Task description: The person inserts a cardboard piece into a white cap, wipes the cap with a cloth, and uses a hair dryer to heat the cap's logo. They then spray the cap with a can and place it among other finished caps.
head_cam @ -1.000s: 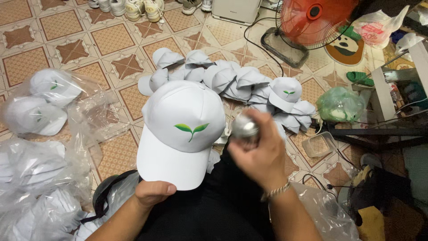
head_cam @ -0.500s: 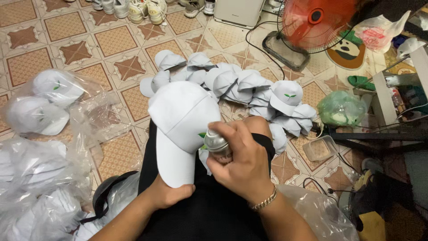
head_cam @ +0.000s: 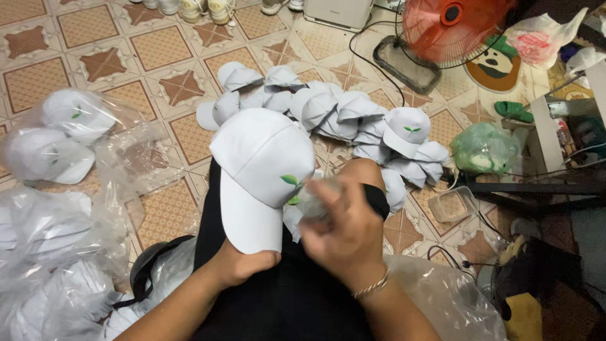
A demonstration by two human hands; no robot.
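Gripping from below, your left hand (head_cam: pixel 243 265) is closed on the white cap (head_cam: pixel 262 167) at the tip of its brim, thumb over the top edge, holding it propped on your lap above the tiled floor (head_cam: pixel 95 63). The cap's long axis runs from that brim tip, near you, up and away to the crown, so the crown points toward the far edge of the floor. A green leaf mark (head_cam: pixel 290 182) sits on the cap's right flank, just where your other hand meets it.

Your right hand (head_cam: pixel 344 230) is curled shut around a small clear blurred thing (head_cam: pixel 314 201); what it is you cannot tell from this view. That thing touches or nearly touches the cap beside the leaf mark, so the right hand is the nearer one to the mark, and the cap lies to its left.

Beyond your knees a heap of like caps (head_cam: pixel 341 117) lies on the floor, and bagged caps (head_cam: pixel 57 145) sit along the left edge. A red fan (head_cam: pixel 451 28) stands at the far right.
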